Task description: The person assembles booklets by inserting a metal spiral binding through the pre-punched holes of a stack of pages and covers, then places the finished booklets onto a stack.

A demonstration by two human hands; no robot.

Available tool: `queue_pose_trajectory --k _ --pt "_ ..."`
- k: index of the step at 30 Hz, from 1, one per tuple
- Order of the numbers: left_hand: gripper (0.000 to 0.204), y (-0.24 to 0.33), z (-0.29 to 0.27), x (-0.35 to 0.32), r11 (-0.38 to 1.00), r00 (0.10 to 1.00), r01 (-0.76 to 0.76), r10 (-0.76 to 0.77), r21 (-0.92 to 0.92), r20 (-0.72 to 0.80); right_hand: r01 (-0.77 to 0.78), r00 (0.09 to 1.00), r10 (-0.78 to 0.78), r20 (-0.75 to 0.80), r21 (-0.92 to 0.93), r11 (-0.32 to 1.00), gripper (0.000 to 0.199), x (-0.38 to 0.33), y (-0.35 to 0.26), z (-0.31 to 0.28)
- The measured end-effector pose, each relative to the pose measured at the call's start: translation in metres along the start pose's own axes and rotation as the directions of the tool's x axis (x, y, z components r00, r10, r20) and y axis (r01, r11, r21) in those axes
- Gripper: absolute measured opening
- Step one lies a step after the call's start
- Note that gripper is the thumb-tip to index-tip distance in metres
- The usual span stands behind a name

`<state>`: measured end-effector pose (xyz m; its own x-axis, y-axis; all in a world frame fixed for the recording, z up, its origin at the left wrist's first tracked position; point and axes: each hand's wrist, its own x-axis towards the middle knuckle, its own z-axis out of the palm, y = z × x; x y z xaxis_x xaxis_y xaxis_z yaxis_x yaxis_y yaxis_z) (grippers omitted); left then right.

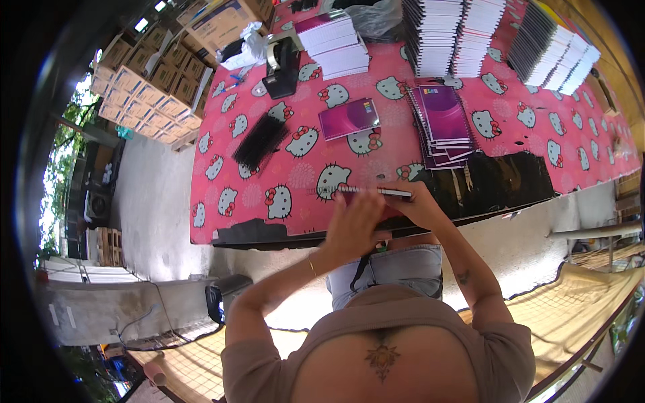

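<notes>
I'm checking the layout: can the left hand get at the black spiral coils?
Probably yes: the left hand is at a notebook, but only pink tablecloth seems to lie between it and the black spiral coils.

held notebook: 1 | coil bundle: 1 | tape dispenser: 1

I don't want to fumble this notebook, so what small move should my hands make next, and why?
Probably ease what looks like a spiral coil further along the notebook with your left hand: it seems to jut past the notebook's left end, while your right hand grips the other end.
</notes>
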<state>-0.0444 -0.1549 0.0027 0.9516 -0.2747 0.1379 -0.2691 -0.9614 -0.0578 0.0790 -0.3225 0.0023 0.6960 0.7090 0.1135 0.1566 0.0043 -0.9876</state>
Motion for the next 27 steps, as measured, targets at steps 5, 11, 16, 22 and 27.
queue_pose_trajectory --k 5,11,16,22,27 --pt "0.083 -0.023 -0.019 0.042 0.961 0.929 0.209 -0.136 0.183 -0.344 -0.034 0.998 0.037 0.053 -0.062 0.997 0.032 -0.005 0.001 -0.002" --pt "0.087 0.003 0.003 0.021 0.990 0.966 0.015 0.023 0.142 -0.258 0.045 0.999 -0.045 0.007 -0.042 0.998 0.035 -0.004 0.023 0.000" --pt "0.092 0.010 0.004 0.024 0.989 0.989 -0.094 0.106 0.114 -0.106 0.060 0.998 -0.060 0.013 0.026 0.998 0.041 -0.005 0.028 0.001" --pt "0.092 0.014 -0.011 0.045 0.991 0.951 0.124 -0.102 0.059 -0.292 0.040 0.998 -0.040 0.052 -0.006 0.999 0.038 -0.001 0.022 0.003" --pt "0.086 0.037 0.006 0.018 0.988 0.939 0.107 -0.139 -0.115 -0.315 0.138 0.990 -0.138 0.006 0.002 0.990 0.034 -0.001 0.023 0.003"
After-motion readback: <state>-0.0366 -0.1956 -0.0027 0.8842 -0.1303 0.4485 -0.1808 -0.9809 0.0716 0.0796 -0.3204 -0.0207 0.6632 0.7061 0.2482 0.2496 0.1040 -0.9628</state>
